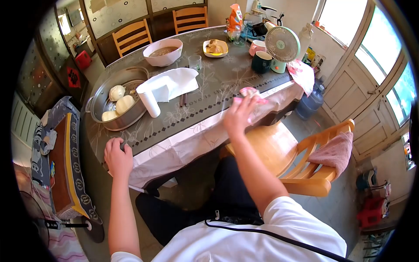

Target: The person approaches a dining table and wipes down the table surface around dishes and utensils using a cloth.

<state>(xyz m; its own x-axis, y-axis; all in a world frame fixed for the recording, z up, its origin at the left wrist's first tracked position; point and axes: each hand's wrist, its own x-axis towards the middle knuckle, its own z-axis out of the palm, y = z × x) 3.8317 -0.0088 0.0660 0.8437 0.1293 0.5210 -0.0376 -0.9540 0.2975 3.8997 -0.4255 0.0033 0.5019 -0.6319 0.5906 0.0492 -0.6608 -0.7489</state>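
Note:
My right hand [238, 114] is closed on a pink and white cloth [252, 94] at the front edge of the dark patterned table [209, 78]. At the table's near left edge rests my left hand [118, 155], its fingers bent around a small dark thing that I cannot make out. Beyond it stands a metal steamer pot [98, 96] with several pale buns [125, 105]. A roll of white paper [149, 100], partly unrolled, lies right of the pot, with two dark sticks [183, 100] beside it.
Farther back are a white bowl [163, 60], a glass [195, 62], a yellow-rimmed dish [215, 54], a dark mug [261, 65] and a small fan [282, 45]. A wooden chair [270, 148] stands at my right, with water jugs [308, 104] behind it.

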